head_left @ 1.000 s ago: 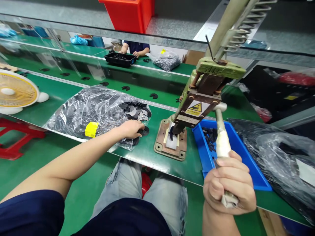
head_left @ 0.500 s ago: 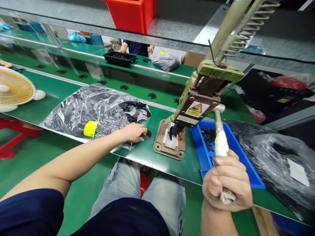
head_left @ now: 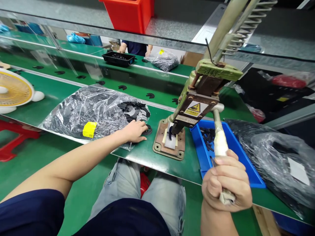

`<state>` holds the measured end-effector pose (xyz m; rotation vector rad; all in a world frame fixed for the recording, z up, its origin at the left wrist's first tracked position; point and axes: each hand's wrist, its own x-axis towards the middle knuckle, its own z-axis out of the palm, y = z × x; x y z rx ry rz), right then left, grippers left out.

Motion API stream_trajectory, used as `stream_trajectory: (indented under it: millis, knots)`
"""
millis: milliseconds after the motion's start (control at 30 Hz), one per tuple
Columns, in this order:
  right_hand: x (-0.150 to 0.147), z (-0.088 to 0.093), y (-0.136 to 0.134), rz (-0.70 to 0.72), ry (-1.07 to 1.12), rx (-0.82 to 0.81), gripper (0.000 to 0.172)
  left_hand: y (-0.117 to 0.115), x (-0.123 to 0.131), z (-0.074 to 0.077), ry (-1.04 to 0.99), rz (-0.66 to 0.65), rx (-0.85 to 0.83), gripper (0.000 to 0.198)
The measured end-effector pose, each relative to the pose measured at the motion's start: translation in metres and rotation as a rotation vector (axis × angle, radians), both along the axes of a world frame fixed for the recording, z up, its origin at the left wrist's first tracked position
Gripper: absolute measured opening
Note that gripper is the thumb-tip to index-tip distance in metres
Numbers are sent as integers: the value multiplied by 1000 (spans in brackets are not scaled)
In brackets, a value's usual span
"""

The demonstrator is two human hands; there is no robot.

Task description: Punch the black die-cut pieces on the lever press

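Note:
My right hand [head_left: 227, 182] is wrapped round the taped lever handle [head_left: 220, 144] of a green hand press [head_left: 194, 101]. A small dark curved piece [head_left: 170, 132] is on the pale pad of the press base [head_left: 159, 139], under the ram. My left hand [head_left: 136, 131] rests on the green bench, thumb and fingers apart. Its fingertips touch or nearly touch a black rounded flat part [head_left: 148, 129]. Beside that hand lies a clear plastic bag [head_left: 98, 101] with a yellow label, its mouth showing many black curved parts [head_left: 135, 111].
Right of the press stands a blue bin [head_left: 197, 147] with small black pieces, then another plastic bag [head_left: 278, 157]. Black parts [head_left: 150, 95] lie spaced along the green strip behind. A fan [head_left: 14, 88] stands left. Across the line, a co-worker's hands are near a black tray [head_left: 118, 59].
My left hand's thumb and fingers have spread from their curl at the black rounded part, which has shifted slightly. My right hand stays on the lever, and the press looks unchanged.

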<state>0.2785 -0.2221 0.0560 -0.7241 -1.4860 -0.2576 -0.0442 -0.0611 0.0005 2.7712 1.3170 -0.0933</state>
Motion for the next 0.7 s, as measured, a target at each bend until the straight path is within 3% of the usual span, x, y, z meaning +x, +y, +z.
stream_trajectory:
  millis: [300, 533, 700]
  knots:
    - [0, 0, 0, 2, -3, 0, 22, 1, 9, -2, -17, -102, -59, 25]
    - [-1, 0, 0, -12, 2, -1, 21, -1, 8, 0, -66, -70, -135, 41]
    - [1, 0, 0, -13, -20, 10, 20, -3, 5, 5, -77, -64, -202, 35]
